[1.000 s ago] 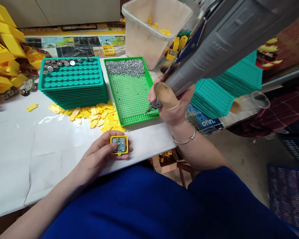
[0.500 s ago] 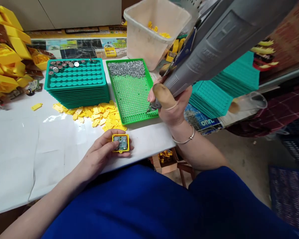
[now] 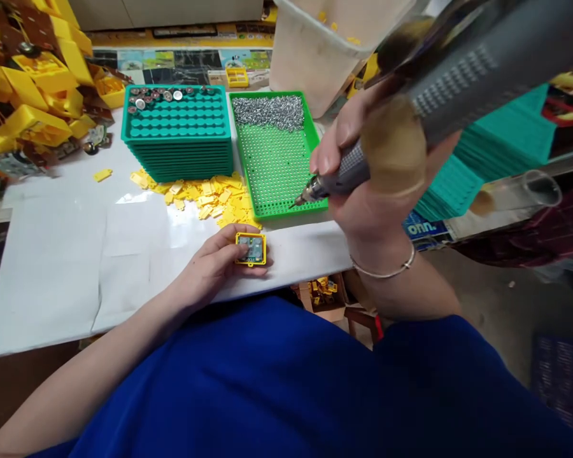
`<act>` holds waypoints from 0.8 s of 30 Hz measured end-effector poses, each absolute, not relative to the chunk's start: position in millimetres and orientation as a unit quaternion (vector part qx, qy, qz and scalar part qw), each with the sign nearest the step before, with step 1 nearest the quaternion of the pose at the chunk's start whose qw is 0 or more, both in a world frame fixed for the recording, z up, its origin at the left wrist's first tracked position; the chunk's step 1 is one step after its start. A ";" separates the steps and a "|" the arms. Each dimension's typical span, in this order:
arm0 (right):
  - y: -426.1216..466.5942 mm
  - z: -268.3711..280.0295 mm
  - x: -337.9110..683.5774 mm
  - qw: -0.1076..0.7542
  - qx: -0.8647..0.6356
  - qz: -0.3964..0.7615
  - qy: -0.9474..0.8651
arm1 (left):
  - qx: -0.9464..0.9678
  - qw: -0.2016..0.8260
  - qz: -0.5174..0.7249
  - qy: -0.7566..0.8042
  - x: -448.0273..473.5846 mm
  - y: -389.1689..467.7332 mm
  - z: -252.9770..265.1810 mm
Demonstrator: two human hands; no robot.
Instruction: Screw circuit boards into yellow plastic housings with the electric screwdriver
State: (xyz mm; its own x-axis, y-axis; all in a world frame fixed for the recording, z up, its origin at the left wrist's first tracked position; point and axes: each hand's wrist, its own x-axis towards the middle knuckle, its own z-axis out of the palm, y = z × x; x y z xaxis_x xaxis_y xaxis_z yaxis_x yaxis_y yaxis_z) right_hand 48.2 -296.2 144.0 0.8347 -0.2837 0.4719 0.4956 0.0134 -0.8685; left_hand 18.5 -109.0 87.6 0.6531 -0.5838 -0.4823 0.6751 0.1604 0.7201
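My left hand (image 3: 224, 256) is closed round a small yellow plastic case (image 3: 251, 249) near the table's front edge, thumb pressed on the circuit board inside it. The case's open side faces up. My right hand (image 3: 367, 165) grips a grey electric screwdriver (image 3: 463, 83), its body slanting up to the right. The screwdriver's bit points down-left over the near right corner of a green perforated tray (image 3: 286, 162); whether it touches anything I cannot tell. A heap of small silver screws (image 3: 268, 112) fills the tray's far end.
Left of the tray stands a stack of teal trays (image 3: 177, 140) with small round parts on top. Flat yellow pieces (image 3: 214, 198) lie in front. Yellow housings (image 3: 38, 83) pile up far left. A translucent bin (image 3: 310, 57) stands behind; more teal trays (image 3: 451, 187) are at right.
The view has shifted, so the table things appear further right and higher. The screwdriver in my right hand appears larger and nearer the camera. My left hand still holds the yellow case.
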 end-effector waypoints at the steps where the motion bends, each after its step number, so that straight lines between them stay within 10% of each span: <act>1: -289.6 146.2 43.7 0.732 -0.622 -0.262 -0.095 | 0.500 0.761 -0.411 0.048 18.6 -109.4 87.3; 24: -265.7 125.1 31.7 0.769 -0.616 -0.123 -0.117 | 0.494 0.772 -0.399 0.023 18.2 -108.9 80.3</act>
State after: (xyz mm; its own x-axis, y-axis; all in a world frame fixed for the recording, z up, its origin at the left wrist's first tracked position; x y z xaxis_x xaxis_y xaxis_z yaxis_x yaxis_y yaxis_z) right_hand 31.7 -265.7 125.1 0.9424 -0.0448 0.3313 0.3331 0.2102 -0.9192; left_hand 18.2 -108.9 80.3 0.6809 -0.5935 -0.4292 0.6382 0.1932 0.7452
